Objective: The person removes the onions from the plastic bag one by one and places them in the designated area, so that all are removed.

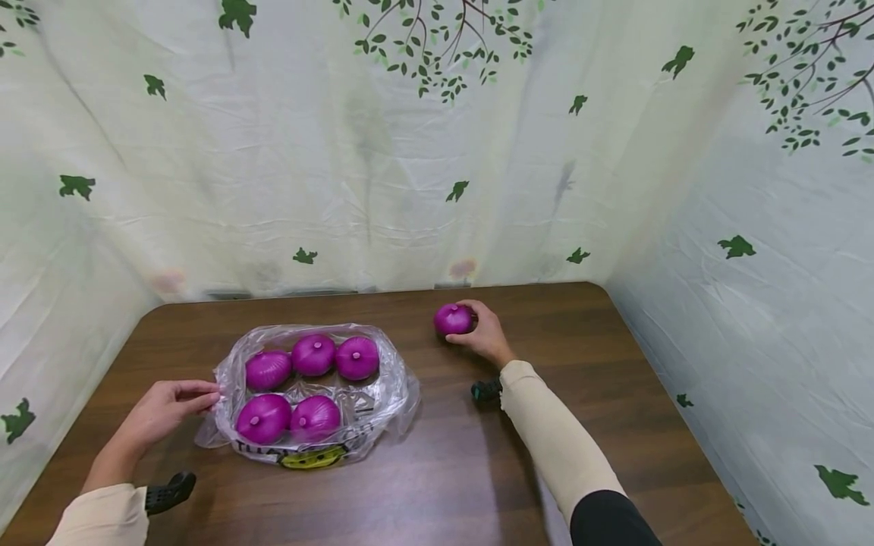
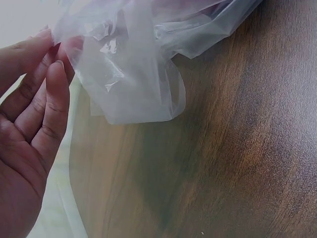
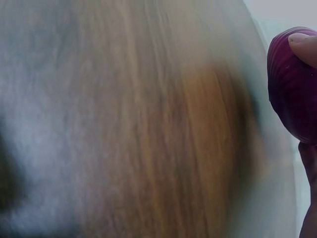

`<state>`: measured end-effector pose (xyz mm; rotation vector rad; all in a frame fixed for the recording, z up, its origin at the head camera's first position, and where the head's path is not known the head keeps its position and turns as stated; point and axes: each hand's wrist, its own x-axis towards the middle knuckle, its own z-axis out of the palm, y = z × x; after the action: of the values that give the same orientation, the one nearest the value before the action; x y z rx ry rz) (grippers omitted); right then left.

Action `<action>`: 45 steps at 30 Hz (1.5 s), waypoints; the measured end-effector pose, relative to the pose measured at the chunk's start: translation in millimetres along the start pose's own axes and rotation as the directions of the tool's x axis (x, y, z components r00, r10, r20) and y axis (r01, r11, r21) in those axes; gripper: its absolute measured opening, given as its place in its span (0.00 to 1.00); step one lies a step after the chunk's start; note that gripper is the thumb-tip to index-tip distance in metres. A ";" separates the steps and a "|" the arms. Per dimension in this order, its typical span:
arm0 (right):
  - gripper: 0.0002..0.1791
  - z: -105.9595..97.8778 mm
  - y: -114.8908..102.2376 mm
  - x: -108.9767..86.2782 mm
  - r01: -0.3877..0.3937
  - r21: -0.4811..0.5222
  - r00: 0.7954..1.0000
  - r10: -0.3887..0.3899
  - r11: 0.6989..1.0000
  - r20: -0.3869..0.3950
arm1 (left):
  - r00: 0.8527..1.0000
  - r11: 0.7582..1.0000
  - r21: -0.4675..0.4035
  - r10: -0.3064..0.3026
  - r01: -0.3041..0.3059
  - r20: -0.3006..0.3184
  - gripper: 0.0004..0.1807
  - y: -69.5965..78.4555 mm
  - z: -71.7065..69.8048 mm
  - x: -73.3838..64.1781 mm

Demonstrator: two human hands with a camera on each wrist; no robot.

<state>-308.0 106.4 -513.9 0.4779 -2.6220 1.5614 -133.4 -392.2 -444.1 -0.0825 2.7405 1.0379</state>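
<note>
In the head view a clear plastic bag [image 1: 399, 379] lies on the table with several purple onions [image 1: 265, 418] inside its open mouth. My left hand [image 1: 167, 409] pinches the bag's left edge between thumb and fingers; the left wrist view shows the left hand [image 2: 34, 124] with the crumpled plastic [image 2: 133, 74] at its fingertips. To the right of the bag, near the table's back edge, my right hand [image 1: 486, 334] grips a single purple onion [image 1: 452, 319] by its right side. The right wrist view catches that onion [image 3: 290, 89] at its right edge, partly covered by the thumb.
The brown wooden table [image 1: 437, 500] has rounded back corners. A pale curtain [image 1: 382, 189] printed with green leaves hangs behind it and along both sides. A yellow label with dark lettering [image 1: 314, 458] shows on the bag's front.
</note>
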 end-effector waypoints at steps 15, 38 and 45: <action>0.35 -4.6 6.8 -0.7 -0.087 0.017 0.996 0.087 0.996 -0.012 | 1.000 1.000 -0.004 -0.006 0.006 0.000 0.25 1.1 0.4 -0.3; 0.35 -8.6 7.9 1.6 -0.161 0.048 0.985 0.157 0.986 0.068 | 1.000 1.000 -0.001 -0.027 0.027 0.010 0.26 1.5 -1.8 -0.1; 0.35 -8.3 7.7 2.5 -0.158 0.101 0.984 0.149 0.982 0.092 | 1.000 1.000 -0.013 -0.024 0.024 0.008 0.29 1.8 -1.3 -1.3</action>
<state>-313.5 116.4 -515.8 0.3622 -2.7059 1.7739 -132.5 -391.8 -441.7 -0.1123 2.7188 1.0482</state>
